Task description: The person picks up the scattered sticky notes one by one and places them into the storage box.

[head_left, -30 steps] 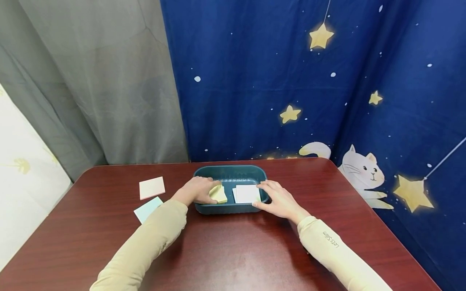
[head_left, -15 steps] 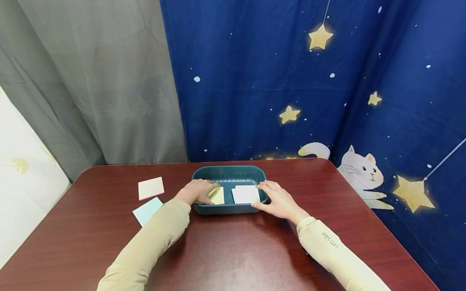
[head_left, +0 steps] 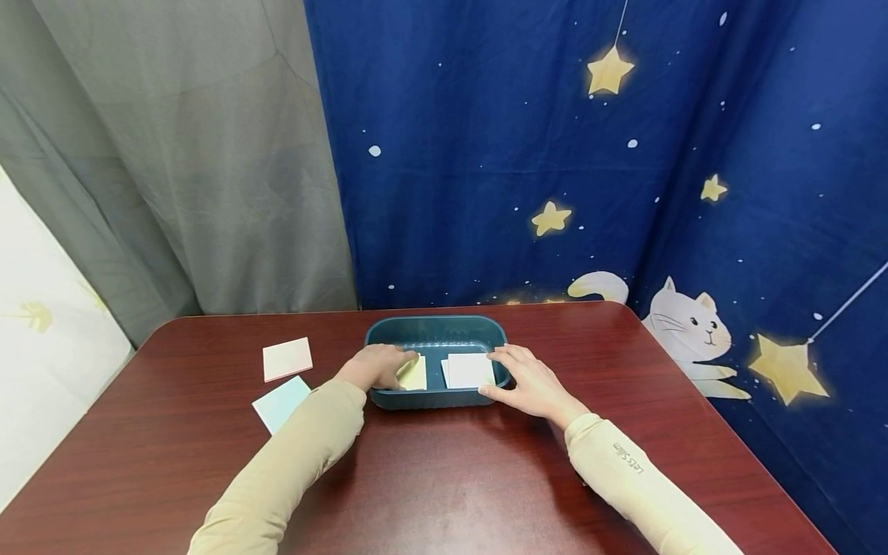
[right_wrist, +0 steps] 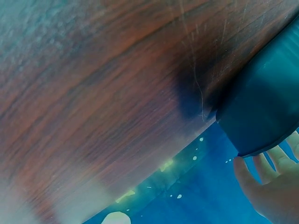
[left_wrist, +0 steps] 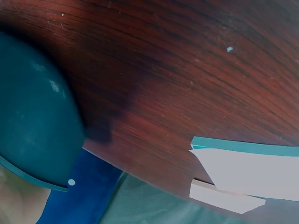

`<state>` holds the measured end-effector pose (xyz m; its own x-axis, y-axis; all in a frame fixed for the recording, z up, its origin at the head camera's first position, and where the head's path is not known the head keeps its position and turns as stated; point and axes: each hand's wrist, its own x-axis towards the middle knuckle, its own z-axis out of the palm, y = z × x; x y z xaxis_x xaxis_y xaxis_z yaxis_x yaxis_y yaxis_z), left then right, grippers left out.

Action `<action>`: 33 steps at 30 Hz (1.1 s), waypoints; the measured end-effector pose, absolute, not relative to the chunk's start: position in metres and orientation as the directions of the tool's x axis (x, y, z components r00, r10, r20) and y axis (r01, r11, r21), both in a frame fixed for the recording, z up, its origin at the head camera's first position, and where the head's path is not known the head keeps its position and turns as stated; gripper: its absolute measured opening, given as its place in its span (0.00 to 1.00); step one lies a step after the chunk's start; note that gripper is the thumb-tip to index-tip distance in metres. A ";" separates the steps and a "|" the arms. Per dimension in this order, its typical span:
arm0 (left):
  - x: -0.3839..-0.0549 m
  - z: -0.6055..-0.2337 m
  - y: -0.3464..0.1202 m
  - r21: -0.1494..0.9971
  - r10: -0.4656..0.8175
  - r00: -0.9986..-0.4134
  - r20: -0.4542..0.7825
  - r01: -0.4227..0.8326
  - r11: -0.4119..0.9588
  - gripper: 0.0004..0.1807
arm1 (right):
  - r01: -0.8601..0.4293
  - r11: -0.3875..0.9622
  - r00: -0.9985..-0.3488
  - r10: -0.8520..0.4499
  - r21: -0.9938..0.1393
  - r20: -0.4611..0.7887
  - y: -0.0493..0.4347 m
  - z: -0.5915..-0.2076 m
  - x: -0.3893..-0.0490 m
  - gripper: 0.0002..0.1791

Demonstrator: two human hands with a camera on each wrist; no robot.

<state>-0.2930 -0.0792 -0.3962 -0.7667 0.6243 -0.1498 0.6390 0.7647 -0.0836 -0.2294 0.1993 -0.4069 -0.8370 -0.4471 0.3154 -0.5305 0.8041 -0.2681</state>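
A dark teal plastic tray (head_left: 437, 398) stands near the table's far edge. Inside on its left lies a yellow sticky-note pad (head_left: 414, 375), and my left hand (head_left: 375, 365) reaches over the left rim, holding the pad's left side between thumb and fingers. White sticky notes (head_left: 472, 371) lie in the tray's right half. My right hand (head_left: 530, 383) is at the right rim, thumb toward the near side and fingers spread toward the far side. In the right wrist view, the fingers (right_wrist: 268, 173) reach the rim of the tray (right_wrist: 266, 107).
Left of the tray, a pale pinkish sticky-note pad (head_left: 287, 359) and a light blue one (head_left: 280, 402) lie on the brown table (head_left: 430, 478); the left sleeve (head_left: 298, 455) partly covers the blue one. Grey and blue star-patterned curtains (head_left: 486, 154) hang behind.
My left hand has shifted slightly left and lower in the tray, and the yellow pad, tilted before, now lies flatter. The right hand has stayed in place.
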 end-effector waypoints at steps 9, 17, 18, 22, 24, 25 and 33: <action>-0.291 -0.395 -0.090 0.005 0.635 -0.772 0.040 0.635 0.772 0.36 | -0.527 0.804 -0.841 -0.446 -0.276 0.308 0.198 -0.405 -0.228 0.37; -0.280 -0.376 -0.100 0.021 0.622 -0.765 0.165 0.634 0.773 0.35 | -0.518 0.808 -0.847 -0.438 -0.281 0.302 0.199 -0.404 -0.226 0.36; -0.278 -0.373 -0.101 0.027 0.618 -0.768 0.167 0.630 0.776 0.35 | -0.518 0.807 -0.847 -0.438 -0.284 0.302 0.199 -0.404 -0.226 0.36; -0.269 -0.363 -0.104 0.045 0.590 -0.791 0.162 0.603 0.796 0.35 | -0.523 0.802 -0.844 -0.442 -0.288 0.303 0.199 -0.405 -0.226 0.36; -0.264 -0.357 -0.105 0.050 0.578 -0.799 0.162 0.592 0.804 0.35 | -0.525 0.800 -0.844 -0.443 -0.291 0.302 0.199 -0.406 -0.226 0.36; -0.262 -0.354 -0.106 0.047 0.573 -0.803 0.164 0.587 0.809 0.35 | -0.525 0.800 -0.843 -0.444 -0.290 0.303 0.199 -0.406 -0.225 0.36; -0.240 -0.336 -0.118 0.050 0.542 -0.797 0.267 0.573 0.818 0.33 | -0.529 0.799 -0.840 -0.445 -0.286 0.310 0.199 -0.404 -0.226 0.36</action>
